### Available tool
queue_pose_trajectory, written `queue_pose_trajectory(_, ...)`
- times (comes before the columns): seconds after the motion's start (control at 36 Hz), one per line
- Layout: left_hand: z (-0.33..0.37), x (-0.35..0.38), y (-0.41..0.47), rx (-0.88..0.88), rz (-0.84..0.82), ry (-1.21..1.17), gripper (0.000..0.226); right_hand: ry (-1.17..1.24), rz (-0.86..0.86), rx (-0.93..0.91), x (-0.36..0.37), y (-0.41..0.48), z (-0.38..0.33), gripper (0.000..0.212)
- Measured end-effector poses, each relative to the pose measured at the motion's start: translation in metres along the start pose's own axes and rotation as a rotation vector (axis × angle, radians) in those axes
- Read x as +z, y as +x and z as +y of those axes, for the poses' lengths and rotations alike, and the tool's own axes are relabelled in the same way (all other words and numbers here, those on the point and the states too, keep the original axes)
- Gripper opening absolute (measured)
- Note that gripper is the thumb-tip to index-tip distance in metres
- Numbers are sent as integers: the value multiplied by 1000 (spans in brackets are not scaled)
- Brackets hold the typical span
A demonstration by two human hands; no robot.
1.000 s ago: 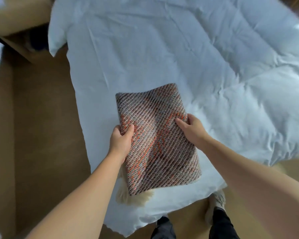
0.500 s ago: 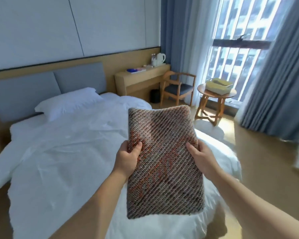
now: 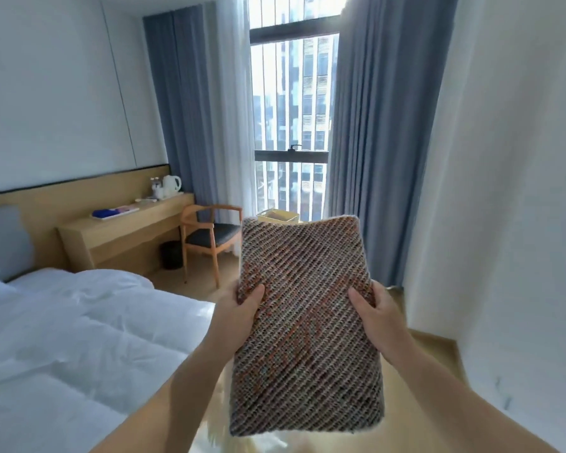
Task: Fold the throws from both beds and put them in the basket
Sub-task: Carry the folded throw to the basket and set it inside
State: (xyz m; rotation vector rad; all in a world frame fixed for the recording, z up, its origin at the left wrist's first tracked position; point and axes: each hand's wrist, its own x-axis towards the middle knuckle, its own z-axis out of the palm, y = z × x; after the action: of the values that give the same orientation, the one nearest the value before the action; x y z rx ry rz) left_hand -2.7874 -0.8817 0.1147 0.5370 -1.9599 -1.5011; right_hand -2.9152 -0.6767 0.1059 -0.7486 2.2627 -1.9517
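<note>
A folded throw (image 3: 307, 328), knitted in brown, grey and orange diagonal stripes, is held flat in the air in front of me. My left hand (image 3: 239, 308) grips its left edge, thumb on top. My right hand (image 3: 373, 312) grips its right edge the same way. Just past the throw's far edge, the rim of a pale yellow basket (image 3: 277, 216) shows by the window; the throw hides its lower part and whatever it stands on.
A bed with a white duvet (image 3: 62, 338) fills the lower left. A wooden desk (image 3: 125, 230) with a kettle (image 3: 171, 183) lines the far wall, with a wooden chair (image 3: 209, 237) and a black bin (image 3: 172, 255) beside it. Blue curtains (image 3: 373, 142) frame the window. A white wall (image 3: 520, 191) rises at right.
The throw has been lifted off the bed in both hands. My view has swung up and to the right, from the duvet to the window end of the room.
</note>
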Motion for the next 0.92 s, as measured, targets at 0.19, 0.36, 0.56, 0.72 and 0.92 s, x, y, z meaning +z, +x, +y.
queue_pose_trajectory(0.19, 5, 87, 47, 1, -90, -54, 28, -109, 99, 28, -68, 48, 28, 17)
queue_pose_trajectory(0.36, -12, 136, 99, 4, -133, -96, 25, -123, 140, 56, -87, 98, 55, 18)
queue_pose_trajectory(0.56, -48, 173, 189, -29, -242, -189, 21, -180, 199, 111, -78, 173, 94, 30)
queue_pose_trajectory(0.72, -69, 198, 261, -98, -342, -248, 33, -202, 238, 169, -69, 236, 115, 43)
queue_pose_trajectory(0.92, -88, 238, 333, -98, -374, -228, 34, -191, 249, 200, -73, 303, 143, 42)
